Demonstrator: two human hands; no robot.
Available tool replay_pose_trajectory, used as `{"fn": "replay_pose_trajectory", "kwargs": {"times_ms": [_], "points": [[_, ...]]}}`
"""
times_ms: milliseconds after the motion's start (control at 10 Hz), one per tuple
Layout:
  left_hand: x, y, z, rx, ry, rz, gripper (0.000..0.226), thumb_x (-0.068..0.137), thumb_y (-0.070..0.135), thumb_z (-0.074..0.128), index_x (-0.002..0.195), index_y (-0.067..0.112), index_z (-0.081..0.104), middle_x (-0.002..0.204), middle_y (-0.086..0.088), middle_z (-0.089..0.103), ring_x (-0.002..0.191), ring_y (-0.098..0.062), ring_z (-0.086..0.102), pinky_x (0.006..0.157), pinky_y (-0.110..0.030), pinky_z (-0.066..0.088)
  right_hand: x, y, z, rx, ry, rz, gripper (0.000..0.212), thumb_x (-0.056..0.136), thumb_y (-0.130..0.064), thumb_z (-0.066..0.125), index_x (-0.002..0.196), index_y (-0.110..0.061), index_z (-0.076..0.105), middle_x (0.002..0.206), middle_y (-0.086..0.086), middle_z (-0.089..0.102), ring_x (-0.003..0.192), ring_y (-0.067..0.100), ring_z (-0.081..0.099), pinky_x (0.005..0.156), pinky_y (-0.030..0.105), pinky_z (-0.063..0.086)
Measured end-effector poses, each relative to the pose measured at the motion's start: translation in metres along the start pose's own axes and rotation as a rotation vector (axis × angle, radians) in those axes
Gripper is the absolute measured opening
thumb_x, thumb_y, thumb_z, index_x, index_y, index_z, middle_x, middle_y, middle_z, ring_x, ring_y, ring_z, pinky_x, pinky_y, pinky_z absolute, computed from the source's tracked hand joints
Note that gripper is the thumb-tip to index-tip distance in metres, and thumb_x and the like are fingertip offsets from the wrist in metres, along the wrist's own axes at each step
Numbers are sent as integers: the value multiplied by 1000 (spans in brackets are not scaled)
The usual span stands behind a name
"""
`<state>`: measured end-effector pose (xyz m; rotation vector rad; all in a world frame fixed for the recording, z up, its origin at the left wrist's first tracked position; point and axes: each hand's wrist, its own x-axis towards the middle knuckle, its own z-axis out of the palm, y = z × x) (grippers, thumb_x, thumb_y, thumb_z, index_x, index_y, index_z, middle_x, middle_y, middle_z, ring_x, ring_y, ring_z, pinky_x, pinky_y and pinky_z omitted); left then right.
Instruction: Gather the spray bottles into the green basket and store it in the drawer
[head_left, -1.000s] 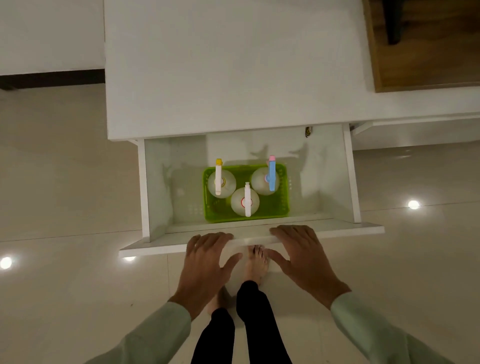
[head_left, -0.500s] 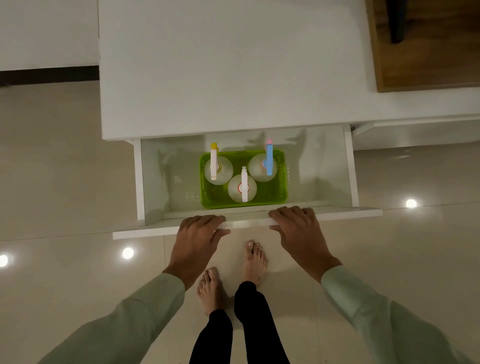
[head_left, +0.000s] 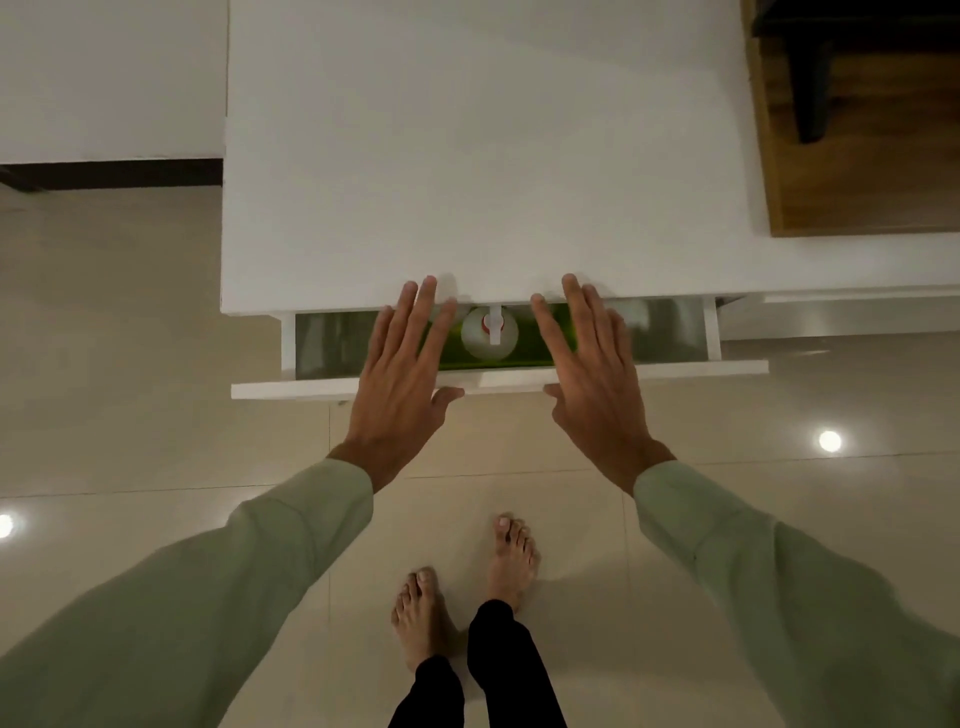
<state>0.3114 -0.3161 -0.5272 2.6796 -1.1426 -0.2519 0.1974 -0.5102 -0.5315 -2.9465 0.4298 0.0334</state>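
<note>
The white drawer is pushed most of the way under the white counter top, leaving a narrow gap. In that gap shows the near strip of the green basket and one white spray bottle with a white nozzle and red collar. The other bottles are hidden under the counter. My left hand and my right hand lie flat with fingers spread over the drawer's front edge, on either side of the bottle, holding nothing.
A brown wooden surface with a dark leg lies at the top right. My bare feet stand on glossy beige floor tiles in front of the drawer. Another white unit sits at the top left.
The drawer has slid in toward the counter, hiding most of the basket and two bottles. Both hands moved forward with it and now lie flat with fingers straight.
</note>
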Motion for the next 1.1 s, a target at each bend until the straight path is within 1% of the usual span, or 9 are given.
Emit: {"fn": "replay_pose_trajectory", "kwargs": {"times_ms": [100,200,300,400,600,700,800,900,1100], "points": [[17,-9,1,14,-12,-1,94,88,39,66,156,16,5,165,-11,1,153,-28,-2,124,-49,11,19,8,3,-18,-1,-32,97,86,-4,68,160,-20,8,168,17,0,155,35,-3,124,57,11],[31,-12,-1,50,46,-9,78,87,35,68,150,15,27,160,-13,24,149,-31,19,120,-48,23,34,13,5,-29,2,-55,88,91,-4,66,160,-19,14,167,18,8,155,37,4,124,56,13],[43,-8,-4,65,103,-53,60,81,30,75,131,16,47,143,-11,46,134,-33,40,107,-48,37,46,14,6,-60,52,-55,77,91,-5,68,155,-19,30,160,19,29,148,38,25,122,54,21],[51,-4,-5,93,128,-73,46,79,25,75,119,17,53,131,-8,53,122,-32,47,97,-46,39,53,13,6,-129,96,-50,68,85,-3,70,145,-20,42,149,17,43,135,36,40,112,51,33],[63,0,-7,141,167,-110,37,79,15,70,112,17,52,117,-7,55,106,-32,50,84,-43,41,65,7,3,-197,164,-3,58,77,-2,72,127,-22,51,130,7,54,112,29,49,90,41,37],[62,5,-12,136,151,-140,38,77,8,65,112,16,51,114,-8,54,103,-31,49,82,-42,41,65,2,-1,-210,111,38,56,78,-1,70,126,-23,50,128,6,53,112,29,50,89,40,38],[60,8,-20,95,110,-156,41,76,-1,60,113,15,53,117,-8,52,104,-30,48,83,-40,41,65,-3,-10,-182,58,57,53,82,-1,66,128,-21,50,131,8,52,114,30,49,92,40,39],[54,8,-35,-29,-5,-126,45,80,5,64,122,15,52,131,-9,47,116,-31,46,90,-41,43,62,-6,-27,-85,-53,45,50,86,-7,66,134,-17,52,136,11,49,120,31,47,96,42,41],[46,11,-115,-132,39,-20,64,85,16,66,143,19,39,154,-7,31,132,-29,42,102,-43,41,52,-22,-107,76,23,54,55,94,-20,61,145,-13,42,154,14,38,138,30,41,106,41,40]]}}
